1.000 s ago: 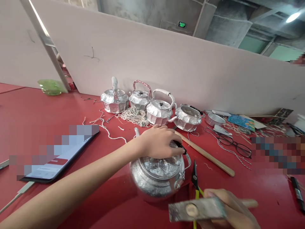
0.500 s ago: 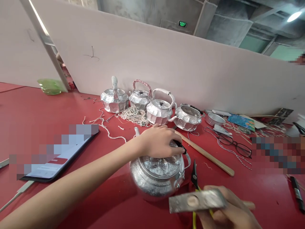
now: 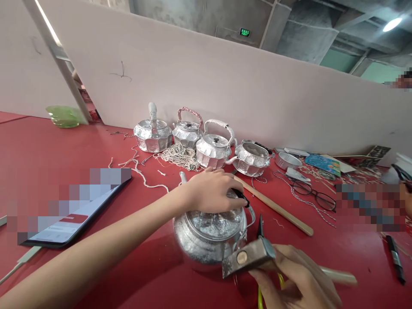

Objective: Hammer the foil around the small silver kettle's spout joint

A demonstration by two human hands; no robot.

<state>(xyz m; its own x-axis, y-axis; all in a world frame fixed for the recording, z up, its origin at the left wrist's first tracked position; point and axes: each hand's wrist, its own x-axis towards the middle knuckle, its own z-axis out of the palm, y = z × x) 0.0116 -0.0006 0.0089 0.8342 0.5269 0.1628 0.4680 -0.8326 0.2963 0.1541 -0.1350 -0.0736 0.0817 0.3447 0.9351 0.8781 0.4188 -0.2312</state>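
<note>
A hammered silver kettle (image 3: pixel 206 246) stands on the red table, its spout toward the back left. My left hand (image 3: pixel 214 191) lies over the lid, its fingers wrapped round the kettle's black-gripped handle (image 3: pixel 241 196). In front of the kettle's right side, my right hand (image 3: pixel 298 274) grips a hammer (image 3: pixel 247 257) close to its metal head. The hammer's wooden handle sticks out to the right behind the fingers. Scissors (image 3: pixel 260 229) with yellow handles lie on the table, partly hidden by the hammer and my right hand.
Several silver kettles (image 3: pixel 212 150) line the white partition (image 3: pixel 193 73), with tangled cord (image 3: pixel 180 156) before them. A long wooden handle (image 3: pixel 277 208) lies right of my kettle, near eyeglasses (image 3: pixel 302 189). On the left is a phone (image 3: pixel 74 219); a black marker (image 3: pixel 395 259) lies far right.
The hammer head has moved slightly left and up, tilting so that it comes closer to the kettle's lower right side. My left hand keeps its hold on the handle.
</note>
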